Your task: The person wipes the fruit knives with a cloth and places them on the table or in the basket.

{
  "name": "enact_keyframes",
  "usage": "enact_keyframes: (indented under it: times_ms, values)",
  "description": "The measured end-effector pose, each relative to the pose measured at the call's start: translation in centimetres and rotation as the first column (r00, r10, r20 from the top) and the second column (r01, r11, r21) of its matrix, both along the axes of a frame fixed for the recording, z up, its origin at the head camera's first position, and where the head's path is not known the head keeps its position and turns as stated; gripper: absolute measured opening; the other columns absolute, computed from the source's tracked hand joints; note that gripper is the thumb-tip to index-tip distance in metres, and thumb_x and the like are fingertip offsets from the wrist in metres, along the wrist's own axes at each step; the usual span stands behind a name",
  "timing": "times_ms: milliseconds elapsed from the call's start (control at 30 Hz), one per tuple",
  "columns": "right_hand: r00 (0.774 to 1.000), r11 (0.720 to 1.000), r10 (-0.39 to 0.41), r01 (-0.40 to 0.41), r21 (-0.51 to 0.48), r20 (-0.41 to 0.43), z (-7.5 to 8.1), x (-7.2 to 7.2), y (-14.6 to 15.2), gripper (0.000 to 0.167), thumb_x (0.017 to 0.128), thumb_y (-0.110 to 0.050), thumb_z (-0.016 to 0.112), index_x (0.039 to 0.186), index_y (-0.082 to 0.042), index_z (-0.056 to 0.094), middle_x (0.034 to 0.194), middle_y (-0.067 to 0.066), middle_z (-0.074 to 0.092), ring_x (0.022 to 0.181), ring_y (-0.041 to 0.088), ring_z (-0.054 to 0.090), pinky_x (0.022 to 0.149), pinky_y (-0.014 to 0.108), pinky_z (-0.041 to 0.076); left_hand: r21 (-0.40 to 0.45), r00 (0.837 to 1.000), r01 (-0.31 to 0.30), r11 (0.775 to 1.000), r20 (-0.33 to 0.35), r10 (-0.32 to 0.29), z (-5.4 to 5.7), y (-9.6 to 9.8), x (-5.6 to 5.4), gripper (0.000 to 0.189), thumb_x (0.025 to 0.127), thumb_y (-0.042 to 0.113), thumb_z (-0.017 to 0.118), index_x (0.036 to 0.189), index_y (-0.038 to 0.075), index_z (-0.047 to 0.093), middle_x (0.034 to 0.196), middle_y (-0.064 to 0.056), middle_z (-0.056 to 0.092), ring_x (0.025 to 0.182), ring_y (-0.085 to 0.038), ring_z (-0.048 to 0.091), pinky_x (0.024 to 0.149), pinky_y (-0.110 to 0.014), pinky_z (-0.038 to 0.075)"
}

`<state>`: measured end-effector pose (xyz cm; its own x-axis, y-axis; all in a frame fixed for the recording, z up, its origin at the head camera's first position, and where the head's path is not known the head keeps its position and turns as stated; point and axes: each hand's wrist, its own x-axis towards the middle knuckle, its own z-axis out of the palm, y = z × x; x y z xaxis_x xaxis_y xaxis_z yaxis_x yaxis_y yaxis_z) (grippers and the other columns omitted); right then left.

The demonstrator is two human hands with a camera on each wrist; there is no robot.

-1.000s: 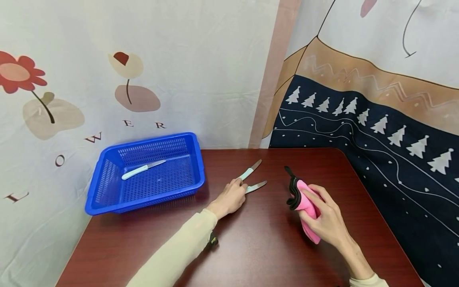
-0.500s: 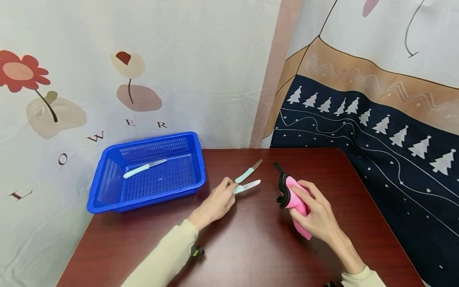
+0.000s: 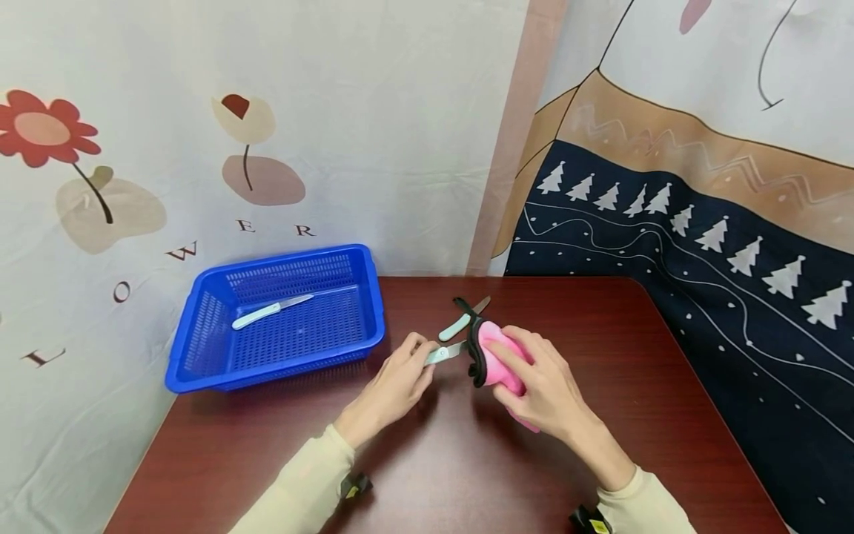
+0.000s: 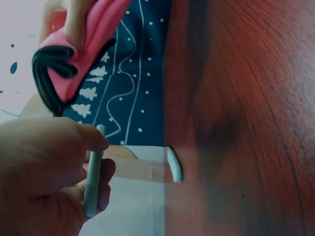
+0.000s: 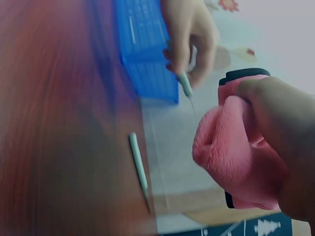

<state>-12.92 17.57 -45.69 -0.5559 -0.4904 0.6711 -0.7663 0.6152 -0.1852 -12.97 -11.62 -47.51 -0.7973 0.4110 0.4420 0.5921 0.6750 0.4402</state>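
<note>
My left hand (image 3: 394, 378) grips the pale green handle of a knife (image 3: 439, 355), its blade pointing right toward the cloth. In the left wrist view the knife's handle (image 4: 93, 172) runs through the curled fingers. A folded pink cloth with black edging (image 3: 497, 354) is bunched in my right hand (image 3: 543, 382), its black edge overlapping the blade's tip in the head view. Both hands are raised above the table. A second knife (image 3: 456, 326) with the same pale handle lies on the table just behind, its blade partly covered by the cloth's black loop.
On the left a blue plastic basket (image 3: 175, 371) stands on the dark red wooden table (image 3: 427, 489), with a third knife (image 3: 256, 315) lying in it. Printed fabric (image 3: 400, 148) hangs along the table's back and right edges.
My left hand has lifted one knife off the table and drawn it left, away from the other. My right hand has brought the pink cloth left, up to the blade.
</note>
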Motion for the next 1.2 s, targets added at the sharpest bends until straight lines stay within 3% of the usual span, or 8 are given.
enact_keyframes:
  times_ms: [267,633,867,1200]
  values:
    - [0.992,0.991,0.011,0.006,0.134,-0.125,-0.4,0.2,-2.9,0.066,0.079,-0.021,0.093,0.143,-0.017,0.077,0.141,0.019,0.070,0.108,0.032,0.066,0.090,0.047,0.058,0.026,0.986,-0.008,1.000,-0.163,0.012,0.5,0.7,0.2,0.027,0.101,-0.001,0.080,0.127,-0.001,0.072,0.106,-0.008,0.071,0.094,-0.023,0.072,0.084,-0.040,0.065]
    - [0.980,0.968,-0.062,0.105,0.226,-0.189,-0.2,0.6,-3.7,0.064,0.082,-0.025,0.091,0.144,-0.017,0.076,0.142,0.017,0.069,0.105,0.032,0.064,0.088,0.046,0.057,0.032,0.980,-0.032,0.999,-0.195,0.038,1.2,0.8,0.8,0.024,0.101,0.001,0.080,0.124,0.001,0.072,0.109,-0.009,0.072,0.099,-0.025,0.073,0.089,-0.045,0.062]
    - [0.966,0.955,-0.110,0.168,0.244,-0.233,-0.1,0.5,-3.4,0.066,0.079,-0.026,0.092,0.143,-0.016,0.076,0.141,0.019,0.069,0.103,0.033,0.064,0.085,0.047,0.057,0.044,0.977,-0.027,0.999,-0.211,0.035,1.2,0.9,0.9,0.025,0.099,-0.002,0.080,0.122,0.002,0.072,0.107,-0.009,0.072,0.097,-0.025,0.072,0.086,-0.044,0.061]
    - [0.961,0.954,-0.140,0.196,0.229,-0.240,-0.2,0.1,-2.3,0.067,0.079,-0.025,0.092,0.143,-0.015,0.076,0.142,0.022,0.070,0.103,0.036,0.065,0.082,0.047,0.057,0.041,0.965,-0.026,0.999,-0.258,0.036,1.2,0.8,1.0,0.023,0.098,-0.002,0.080,0.120,-0.001,0.072,0.106,-0.010,0.072,0.095,-0.026,0.071,0.084,-0.043,0.059]
